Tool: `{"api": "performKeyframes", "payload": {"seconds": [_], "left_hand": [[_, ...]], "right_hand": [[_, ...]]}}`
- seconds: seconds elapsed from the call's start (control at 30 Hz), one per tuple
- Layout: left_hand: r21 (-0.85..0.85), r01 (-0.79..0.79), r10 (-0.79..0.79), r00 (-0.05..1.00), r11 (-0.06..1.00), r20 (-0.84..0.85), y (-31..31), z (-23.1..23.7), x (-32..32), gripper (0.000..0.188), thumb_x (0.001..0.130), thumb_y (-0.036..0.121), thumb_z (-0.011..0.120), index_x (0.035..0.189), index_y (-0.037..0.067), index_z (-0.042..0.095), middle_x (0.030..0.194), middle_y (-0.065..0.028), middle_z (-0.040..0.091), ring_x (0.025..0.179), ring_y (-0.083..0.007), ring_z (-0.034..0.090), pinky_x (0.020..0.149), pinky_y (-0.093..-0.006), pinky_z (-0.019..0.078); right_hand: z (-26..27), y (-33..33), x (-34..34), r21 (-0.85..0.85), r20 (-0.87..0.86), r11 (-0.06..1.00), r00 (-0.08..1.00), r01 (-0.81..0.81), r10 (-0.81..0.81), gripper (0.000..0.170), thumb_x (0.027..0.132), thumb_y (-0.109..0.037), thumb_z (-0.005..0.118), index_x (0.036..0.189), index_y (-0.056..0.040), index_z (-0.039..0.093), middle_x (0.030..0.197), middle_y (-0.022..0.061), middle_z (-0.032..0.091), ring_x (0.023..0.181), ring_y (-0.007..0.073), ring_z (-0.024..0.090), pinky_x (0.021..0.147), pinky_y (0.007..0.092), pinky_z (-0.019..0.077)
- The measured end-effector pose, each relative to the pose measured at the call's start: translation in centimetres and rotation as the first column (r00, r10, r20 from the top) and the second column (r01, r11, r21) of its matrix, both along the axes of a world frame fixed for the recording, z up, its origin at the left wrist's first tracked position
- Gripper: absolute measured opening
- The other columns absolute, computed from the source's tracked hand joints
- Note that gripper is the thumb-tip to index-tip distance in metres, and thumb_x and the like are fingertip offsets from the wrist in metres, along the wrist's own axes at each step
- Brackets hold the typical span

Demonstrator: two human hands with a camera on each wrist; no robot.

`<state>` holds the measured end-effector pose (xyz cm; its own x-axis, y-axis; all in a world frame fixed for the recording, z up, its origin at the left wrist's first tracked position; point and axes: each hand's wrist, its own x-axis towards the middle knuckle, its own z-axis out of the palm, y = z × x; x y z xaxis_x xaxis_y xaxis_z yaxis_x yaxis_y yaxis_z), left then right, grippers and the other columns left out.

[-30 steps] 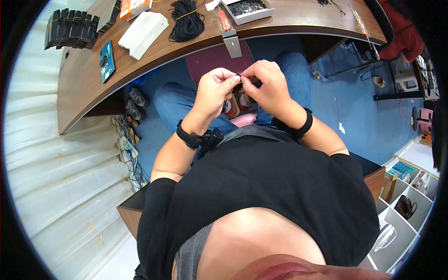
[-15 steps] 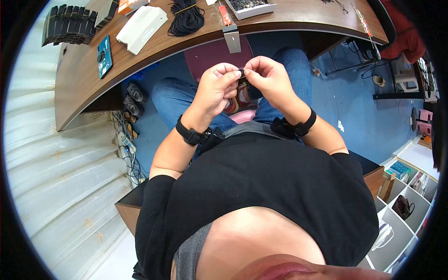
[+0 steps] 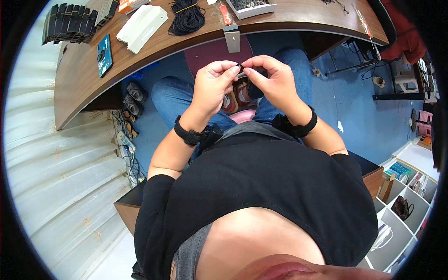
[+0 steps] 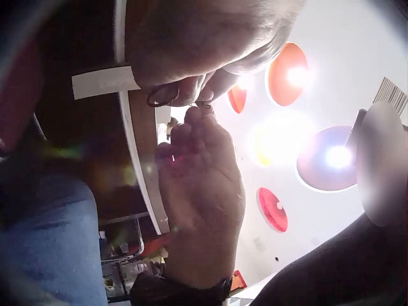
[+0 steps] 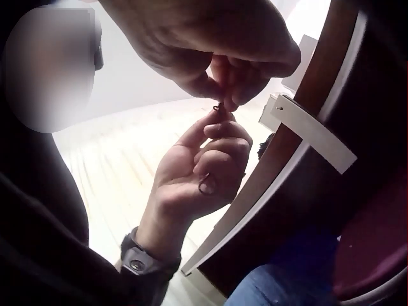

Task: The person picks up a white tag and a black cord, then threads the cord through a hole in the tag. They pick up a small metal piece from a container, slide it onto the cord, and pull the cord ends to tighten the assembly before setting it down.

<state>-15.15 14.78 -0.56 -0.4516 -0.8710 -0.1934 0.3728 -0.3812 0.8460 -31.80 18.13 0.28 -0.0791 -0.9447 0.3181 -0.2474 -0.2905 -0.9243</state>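
Observation:
Both hands are held over the lap, fingertips nearly meeting. The left hand [image 3: 211,89] pinches a small dark cord [image 5: 218,107] between thumb and forefinger; the right hand [image 3: 276,83] pinches it from the other side. A thin dark loop [image 5: 206,185] shows against the left hand's curled fingers in the right wrist view, and beside them in the left wrist view [image 4: 163,96]. Fingers cover most of the cord, so its full shape cannot be told.
Beyond the hands, the desk [image 3: 140,60] carries a phone [image 3: 104,56], white card pieces [image 3: 142,29], a bundle of black cords [image 3: 186,17] and a white box of small dark pieces [image 3: 252,10]. A metal plate [image 3: 232,41] juts from the desk's edge.
Compared with a second ago, the desk sits slightly higher in the head view. Both hands have risen a little, and the right hand's fingers have shifted around the dark cord.

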Motion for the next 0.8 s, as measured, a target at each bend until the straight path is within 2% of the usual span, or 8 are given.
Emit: {"api": "performKeyframes", "payload": {"seconds": [0.33,0.4,0.43,0.53,0.57,0.67,0.7,0.8], "left_hand": [[-0.613,0.015,0.279,0.881,0.790,0.382,0.6,-0.4,-0.8,0.009,0.085,0.003,0.061,0.091,-0.003,0.064,0.077,-0.0021,0.058,0.068,-0.0073,0.054,0.062,-0.0223,0.0450],[-0.621,0.052,0.283,0.857,0.782,0.430,0.5,0.1,-0.4,0.008,0.083,0.003,0.061,0.088,-0.003,0.064,0.078,-0.0024,0.058,0.070,-0.0074,0.055,0.062,-0.0228,0.0449],[-0.594,0.056,0.252,0.870,0.803,0.424,0.5,0.1,-0.2,0.008,0.084,0.003,0.061,0.089,-0.003,0.064,0.079,-0.0018,0.058,0.072,-0.0068,0.055,0.064,-0.0216,0.0447],[-0.540,0.080,0.187,0.888,0.838,0.421,0.4,0.0,0.1,0.009,0.086,0.004,0.062,0.089,-0.003,0.065,0.082,-0.0007,0.060,0.075,-0.0055,0.055,0.067,-0.0192,0.0443],[-0.543,0.091,0.187,0.881,0.835,0.434,0.3,0.1,0.2,0.009,0.086,0.004,0.062,0.089,-0.003,0.065,0.082,-0.0008,0.060,0.075,-0.0053,0.055,0.067,-0.0190,0.0444],[-0.519,0.078,0.162,0.902,0.851,0.401,0.3,0.4,-0.1,0.010,0.086,0.005,0.063,0.091,-0.002,0.067,0.081,-0.0004,0.062,0.072,-0.0042,0.055,0.066,-0.0181,0.0438],[-0.505,0.067,0.150,0.914,0.861,0.376,0.4,0.4,-0.2,0.010,0.086,0.005,0.063,0.092,-0.002,0.067,0.080,-0.0001,0.063,0.070,-0.0037,0.054,0.065,-0.0177,0.0435],[-0.376,0.055,0.073,0.945,0.925,0.317,0.4,0.8,0.0,0.011,0.086,0.005,0.064,0.093,-0.002,0.067,0.078,0.0004,0.064,0.067,-0.0023,0.053,0.062,-0.0162,0.0422]], "right_hand": [[0.0,-0.1,-0.3,-0.169,-0.361,0.985,0.928,0.033,-0.093,0.006,0.079,-0.005,0.067,0.083,-0.0010,0.065,0.079,0.0035,0.065,0.075,0.0127,0.061,0.068,0.0238,0.0473],[-0.3,-0.2,-0.5,0.335,0.148,0.940,0.989,-0.067,0.017,0.005,0.081,-0.006,0.066,0.082,-0.0008,0.065,0.079,0.0017,0.065,0.074,0.0081,0.058,0.068,0.0219,0.0466],[-0.7,-0.4,-0.7,0.345,0.406,0.919,0.913,-0.188,0.034,0.008,0.082,-0.007,0.066,0.083,0.0004,0.065,0.078,-0.0002,0.064,0.072,0.0048,0.056,0.066,0.0200,0.0457],[0.2,0.2,-1.3,0.282,0.016,0.958,0.999,-0.046,0.043,0.009,0.082,-0.007,0.065,0.086,0.0007,0.064,0.078,-0.0008,0.063,0.071,0.0050,0.055,0.064,0.0197,0.0452],[0.1,0.2,-1.6,-0.029,-0.271,1.000,0.963,0.010,-0.018,0.010,0.082,-0.008,0.064,0.086,0.0012,0.063,0.076,-0.0017,0.062,0.071,0.0045,0.055,0.064,0.0200,0.0449],[0.3,0.4,-1.6,0.232,0.042,0.972,0.999,-0.035,0.026,0.010,0.081,-0.010,0.064,0.083,-0.0008,0.064,0.073,0.0022,0.062,0.067,0.0061,0.056,0.060,0.0226,0.0455],[-0.6,0.0,-1.9,0.345,0.415,0.912,0.908,-0.221,0.063,0.010,0.081,-0.011,0.065,0.083,-0.0021,0.064,0.073,0.0013,0.061,0.067,0.0066,0.054,0.060,0.0220,0.0439],[-2.3,-0.8,-3.6,0.236,0.921,0.613,0.375,-0.754,0.106,0.010,0.088,-0.013,0.061,0.083,-0.0050,0.064,0.074,-0.0003,0.059,0.065,0.0063,0.049,0.062,0.0216,0.0413]]}}
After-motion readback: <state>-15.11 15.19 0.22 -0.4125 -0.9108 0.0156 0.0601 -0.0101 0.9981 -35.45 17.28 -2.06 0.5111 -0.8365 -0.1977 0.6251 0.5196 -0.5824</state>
